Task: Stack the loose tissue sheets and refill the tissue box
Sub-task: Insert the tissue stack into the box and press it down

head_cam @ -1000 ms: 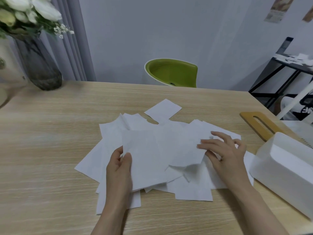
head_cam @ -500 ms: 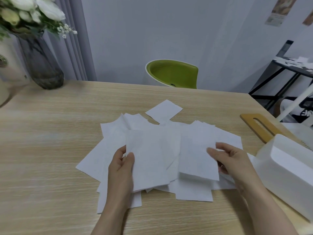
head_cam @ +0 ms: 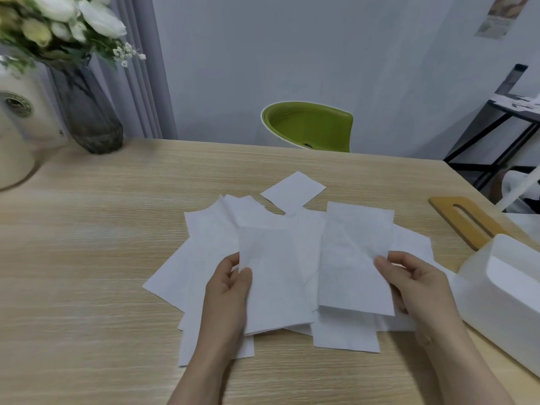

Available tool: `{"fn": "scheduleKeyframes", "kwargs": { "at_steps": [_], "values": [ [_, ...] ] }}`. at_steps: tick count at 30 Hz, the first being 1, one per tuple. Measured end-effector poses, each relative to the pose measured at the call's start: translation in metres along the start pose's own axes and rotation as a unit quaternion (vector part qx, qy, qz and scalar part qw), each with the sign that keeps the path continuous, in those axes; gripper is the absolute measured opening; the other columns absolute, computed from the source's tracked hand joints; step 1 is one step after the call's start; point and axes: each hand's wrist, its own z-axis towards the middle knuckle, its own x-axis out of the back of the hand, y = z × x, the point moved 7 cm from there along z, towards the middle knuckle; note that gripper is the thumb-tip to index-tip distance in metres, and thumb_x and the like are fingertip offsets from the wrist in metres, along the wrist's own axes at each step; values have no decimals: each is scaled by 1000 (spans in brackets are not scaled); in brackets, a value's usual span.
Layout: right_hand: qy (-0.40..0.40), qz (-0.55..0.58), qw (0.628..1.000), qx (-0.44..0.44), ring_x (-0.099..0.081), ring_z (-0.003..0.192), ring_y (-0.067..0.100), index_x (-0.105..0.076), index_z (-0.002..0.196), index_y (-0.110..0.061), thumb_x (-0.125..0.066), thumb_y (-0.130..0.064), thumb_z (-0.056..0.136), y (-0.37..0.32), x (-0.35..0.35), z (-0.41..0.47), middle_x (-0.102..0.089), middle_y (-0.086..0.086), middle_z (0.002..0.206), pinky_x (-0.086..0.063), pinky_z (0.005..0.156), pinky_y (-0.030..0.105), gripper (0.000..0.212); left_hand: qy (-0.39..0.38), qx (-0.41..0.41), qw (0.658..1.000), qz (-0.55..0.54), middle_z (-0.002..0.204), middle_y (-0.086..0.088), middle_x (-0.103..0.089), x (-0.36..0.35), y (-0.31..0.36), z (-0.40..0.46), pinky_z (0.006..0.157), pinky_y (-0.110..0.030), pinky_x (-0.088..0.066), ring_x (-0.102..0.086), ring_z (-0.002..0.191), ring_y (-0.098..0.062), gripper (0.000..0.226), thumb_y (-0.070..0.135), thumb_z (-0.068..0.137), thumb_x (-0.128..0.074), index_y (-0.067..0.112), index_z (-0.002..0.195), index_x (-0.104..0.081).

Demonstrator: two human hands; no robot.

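Far left on the wooden table [head_cam: 87, 258]: a cream rounded vessel [head_cam: 20, 135], then a dark glass vase [head_cam: 87, 118] holding white flowers [head_cam: 58, 19]. Toward the middle, a spread of loose tissue sheets [head_cam: 204, 258] lying overlapped on the tabletop, one small square sheet [head_cam: 292, 190] at the far edge. Over the pile's near left side, the left hand [head_cam: 228, 296], thumb curled on top of a held sheet [head_cam: 274, 282] and fingers beneath, pinching its left edge. Behind the table, a green chair [head_cam: 309, 127]. Right of centre, a second sheet [head_cam: 353, 258] raised slightly off the pile, pinched at its right edge by the right hand [head_cam: 415, 287], thumb over, fingers curled under. Far right, a wooden slotted lid [head_cam: 464, 220] flat on the table, and just beside it, nearer, the white tissue box [head_cam: 502, 293], top open, apart from the sheets.
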Motion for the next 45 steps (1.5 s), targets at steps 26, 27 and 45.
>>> {"fn": "scheduleKeyframes", "kwargs": {
  "at_steps": [26,27,45],
  "values": [
    [-169,4,984,-59,-42,30,-1,-67,94,1,-58,-5,92,3,-97,-32,-53,-10,40,-28,34,8,11,-6,8,999,-49,101,0,-75,-2,3,0,92,-44,-52,-69,100,-22,22,18,100,-49,23,103,-69],
    [-169,2,984,-57,-41,30,-1,-67,94,1,-58,-5,92,4,-97,-31,-53,-10,40,-28,34,8,11,-1,3,999,-52,102,2,-75,-2,4,0,93,-42,-52,-68,102,-20,24,19,101,-46,23,103,-70],
    [-164,-130,977,44,-24,136,6,-13,147,-47,-40,-41,98,20,-113,-50,-30,-28,128,-19,118,36,56,-34,-35,999,-7,107,7,-73,-22,11,-10,91,-39,-54,-69,100,-13,22,17,102,-45,24,115,-61]
  ]
}}
